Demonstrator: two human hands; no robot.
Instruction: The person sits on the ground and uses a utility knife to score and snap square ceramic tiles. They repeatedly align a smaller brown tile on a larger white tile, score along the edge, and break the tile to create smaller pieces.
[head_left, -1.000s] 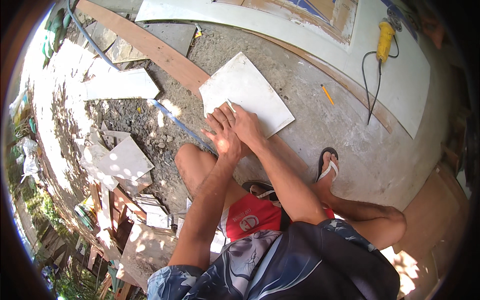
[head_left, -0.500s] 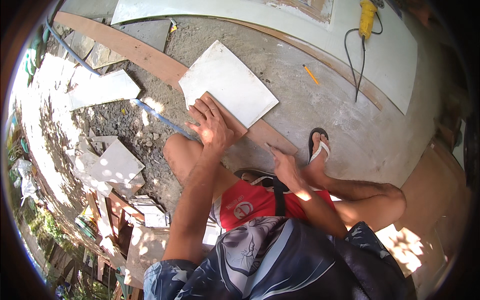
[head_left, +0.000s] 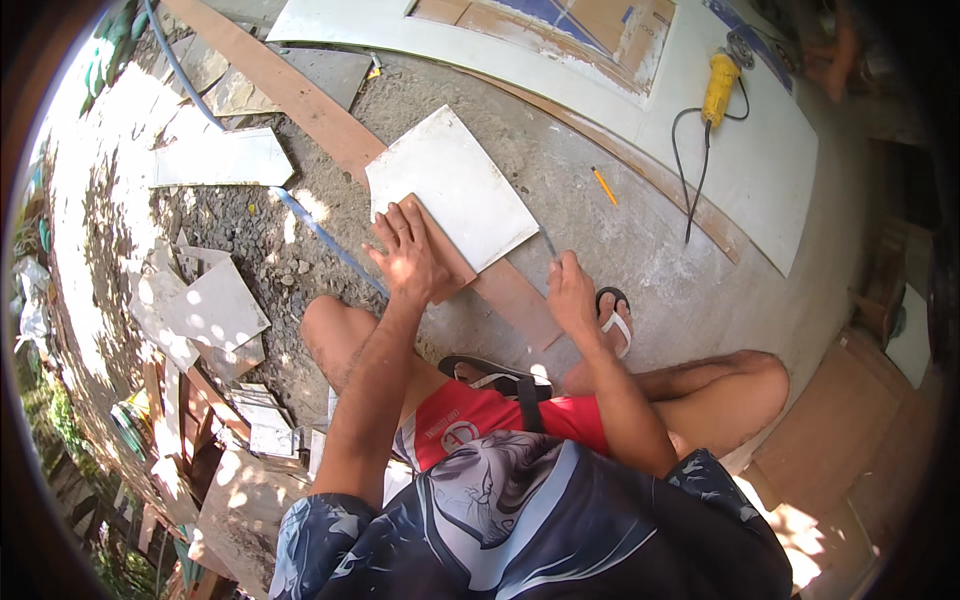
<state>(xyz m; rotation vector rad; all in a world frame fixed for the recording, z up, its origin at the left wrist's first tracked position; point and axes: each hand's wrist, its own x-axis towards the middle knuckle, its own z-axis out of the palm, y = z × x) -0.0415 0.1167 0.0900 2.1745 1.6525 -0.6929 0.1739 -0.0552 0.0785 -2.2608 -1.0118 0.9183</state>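
Observation:
My left hand [head_left: 405, 258] lies with fingers spread, pressing on a short brown board [head_left: 447, 262] that overlaps the near edge of a white angular tile-like panel [head_left: 455, 180]. Under the panel runs a long brown plank [head_left: 300, 105], which shows again below the panel's near right side. In my right hand [head_left: 573, 295] is a slim grey blade-like tool [head_left: 547, 240], gripped in closed fingers. Its tip is close beside the panel's right corner; whether it touches I cannot tell. What kind of tool it is stays unclear.
A yellow angle grinder [head_left: 718, 90] with a black cord rests on a large white sheet [head_left: 745, 160]. An orange pencil [head_left: 604, 186] lies on the concrete. Broken tiles [head_left: 215, 310] and rubble are at left, near a blue hose [head_left: 325, 238]. My sandalled foot [head_left: 614, 320] is at right.
My right hand has moved up from the plank toward the panel's right corner, and its grey tool now shows clearly. My left hand stays on the short board. The view has shifted slightly.

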